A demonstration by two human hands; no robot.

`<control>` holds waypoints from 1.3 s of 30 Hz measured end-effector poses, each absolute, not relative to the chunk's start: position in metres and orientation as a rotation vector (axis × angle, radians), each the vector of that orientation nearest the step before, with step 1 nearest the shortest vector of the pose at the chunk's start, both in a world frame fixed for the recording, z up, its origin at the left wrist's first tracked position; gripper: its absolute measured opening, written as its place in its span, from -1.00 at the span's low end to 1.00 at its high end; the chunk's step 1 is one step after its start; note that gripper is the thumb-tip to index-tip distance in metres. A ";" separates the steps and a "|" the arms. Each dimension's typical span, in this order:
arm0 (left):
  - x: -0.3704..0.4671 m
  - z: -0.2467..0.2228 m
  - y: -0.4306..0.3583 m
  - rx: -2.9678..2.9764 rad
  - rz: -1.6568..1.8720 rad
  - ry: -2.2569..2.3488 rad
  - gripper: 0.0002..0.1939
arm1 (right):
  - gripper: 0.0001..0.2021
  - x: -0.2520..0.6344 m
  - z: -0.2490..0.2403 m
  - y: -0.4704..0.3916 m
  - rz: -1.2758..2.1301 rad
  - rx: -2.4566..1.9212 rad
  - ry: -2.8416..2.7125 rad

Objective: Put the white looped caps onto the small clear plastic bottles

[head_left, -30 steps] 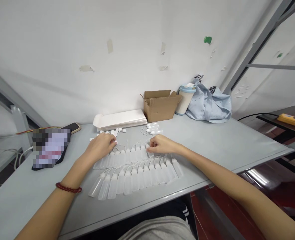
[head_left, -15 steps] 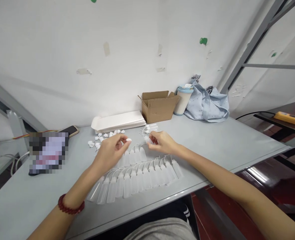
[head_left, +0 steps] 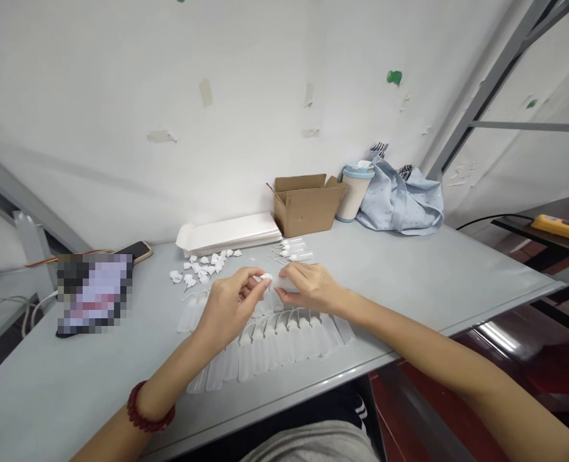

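While left hand (head_left: 229,298) pinches one cap (head_left: 266,276), we grip one bottle (head_left: 278,282) in right hand (head_left: 316,286); one carton (head_left: 308,210), one cup (head_left: 354,196) beyond.

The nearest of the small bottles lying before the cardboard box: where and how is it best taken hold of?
Probably pinch the bottle's clear body across its width, from above at the right: it lies flat, its white neck pointing left.

Left arm (head_left: 182,369): bare, angled inward from lower left. Left grip (head_left: 231,296): thumb and forefinger were pinched, other fingers curled. Right arm (head_left: 422,339): bare, extended from lower right. Right grip (head_left: 313,286): fingers were bent, thumb beneath, just beside the left.
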State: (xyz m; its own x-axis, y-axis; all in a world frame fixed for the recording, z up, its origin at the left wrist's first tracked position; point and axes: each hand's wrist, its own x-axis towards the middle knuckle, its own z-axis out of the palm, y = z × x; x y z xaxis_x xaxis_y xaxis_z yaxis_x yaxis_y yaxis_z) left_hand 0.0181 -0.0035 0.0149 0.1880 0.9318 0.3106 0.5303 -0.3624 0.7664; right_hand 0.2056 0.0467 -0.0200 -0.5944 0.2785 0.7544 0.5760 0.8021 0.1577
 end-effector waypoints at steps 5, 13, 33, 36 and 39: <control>0.019 0.020 -0.003 1.772 0.968 1.386 -0.70 | -0.84 0.206 -0.018 0.044 -0.487 -0.695 -2.283; 0.015 0.024 -0.001 1.710 0.842 1.329 -0.72 | -0.85 0.209 -0.015 0.042 -0.624 -0.548 -2.325; 0.008 0.020 0.000 1.976 0.853 1.212 -0.80 | -0.85 0.208 -0.014 0.036 0.017 -0.654 -2.251; 0.009 0.026 0.000 1.902 0.845 1.235 -0.74 | -0.86 0.208 -0.013 0.037 0.041 -0.694 -2.252; 0.010 0.029 -0.001 1.838 0.871 1.295 -0.70 | -0.87 0.208 -0.014 0.040 -0.088 -0.674 -2.271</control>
State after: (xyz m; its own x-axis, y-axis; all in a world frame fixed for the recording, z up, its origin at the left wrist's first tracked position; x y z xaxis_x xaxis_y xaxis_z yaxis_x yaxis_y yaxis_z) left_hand 0.0101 -0.0012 0.0287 0.2693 0.9553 0.1221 0.4734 -0.2417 0.8470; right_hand 0.2078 0.0396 -0.0142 -0.5785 0.4419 0.6857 0.4937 0.8588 -0.1369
